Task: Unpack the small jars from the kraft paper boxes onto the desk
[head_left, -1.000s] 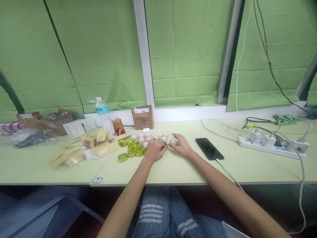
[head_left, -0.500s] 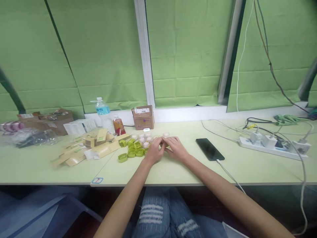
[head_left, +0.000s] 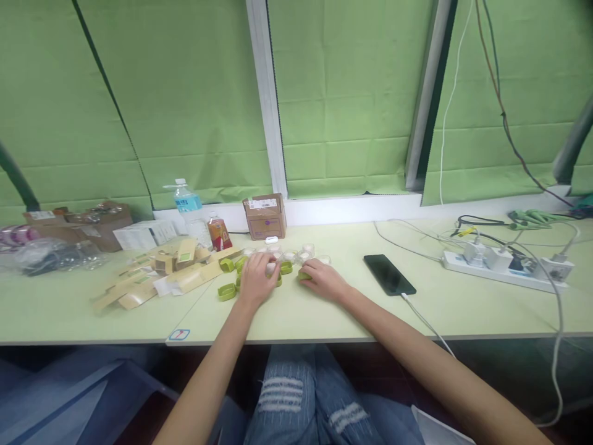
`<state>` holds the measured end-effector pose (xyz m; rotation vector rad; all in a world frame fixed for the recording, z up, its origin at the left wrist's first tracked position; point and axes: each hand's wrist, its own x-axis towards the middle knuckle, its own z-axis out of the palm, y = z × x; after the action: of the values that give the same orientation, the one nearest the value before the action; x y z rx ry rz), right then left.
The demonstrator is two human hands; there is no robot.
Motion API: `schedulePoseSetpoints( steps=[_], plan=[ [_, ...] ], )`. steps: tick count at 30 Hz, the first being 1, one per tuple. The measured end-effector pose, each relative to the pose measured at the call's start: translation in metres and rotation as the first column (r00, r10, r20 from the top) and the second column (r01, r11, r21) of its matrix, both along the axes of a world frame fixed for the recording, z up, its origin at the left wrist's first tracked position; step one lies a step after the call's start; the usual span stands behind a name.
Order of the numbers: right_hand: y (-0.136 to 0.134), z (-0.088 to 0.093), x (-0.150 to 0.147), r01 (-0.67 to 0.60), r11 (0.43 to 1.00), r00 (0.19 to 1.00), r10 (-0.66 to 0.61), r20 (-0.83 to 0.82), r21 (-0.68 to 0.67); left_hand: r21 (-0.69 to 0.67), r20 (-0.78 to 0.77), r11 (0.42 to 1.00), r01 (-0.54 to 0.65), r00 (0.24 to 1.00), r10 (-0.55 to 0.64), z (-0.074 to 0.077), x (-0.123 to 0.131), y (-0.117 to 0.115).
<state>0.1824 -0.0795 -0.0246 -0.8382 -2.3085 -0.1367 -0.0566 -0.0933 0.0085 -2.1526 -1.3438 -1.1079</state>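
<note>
My right hand rests low over the tabletop with its fingers closed on a small green plastic holder, part of which shows at the fingertips. To its left, my left hand reaches among more green holders, fingers curled down. A pale round piece shows between its thumb and fingers, but I cannot make out whether it is gripped. Behind both hands stand several small clear cups with pale pink contents. Another green holder lies between the hands.
Flattened tan cartons are heaped on the left. A water bottle, a reddish drink bottle and a brown box stand behind. To the right lie a black phone on a cable and a white power strip.
My hands were together over the cups and have moved apart. The left hand went left onto the green holders; the right stayed near its place with a green holder at its fingertips.
</note>
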Motion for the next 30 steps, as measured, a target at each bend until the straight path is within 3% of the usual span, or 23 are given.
schedulePoseSetpoints(
  steps=[6, 14, 20, 26, 30],
  plan=[
    [-0.003, 0.003, 0.002, -0.016, 0.998, 1.0, 0.016, -0.004, -0.053, -0.087, -0.24, 0.996, 0.015, 0.97, -0.036, -0.008, -0.013, -0.021],
    [-0.005, 0.003, 0.0, -0.031, 0.997, 0.999, 0.029, -0.039, -0.065, -0.133, -0.16, 0.991, -0.032, 0.987, 0.01, -0.016, -0.055, -0.029],
    [-0.005, 0.004, 0.001, -0.021, 0.998, 0.999, 0.019, -0.028, -0.066, -0.238, -0.027, 0.971, 0.006, 1.0, -0.013, -0.019, -0.073, -0.004],
    [-0.005, 0.004, 0.001, -0.023, 0.997, 0.999, 0.021, -0.028, -0.073, -0.186, -0.14, 0.979, -0.081, 0.989, 0.056, -0.013, -0.093, 0.017],
    [-0.005, 0.005, 0.001, -0.014, 0.997, 1.0, 0.013, -0.016, -0.071, -0.128, -0.208, 0.991, -0.051, 0.978, 0.023, -0.007, -0.091, 0.018]
  ],
)
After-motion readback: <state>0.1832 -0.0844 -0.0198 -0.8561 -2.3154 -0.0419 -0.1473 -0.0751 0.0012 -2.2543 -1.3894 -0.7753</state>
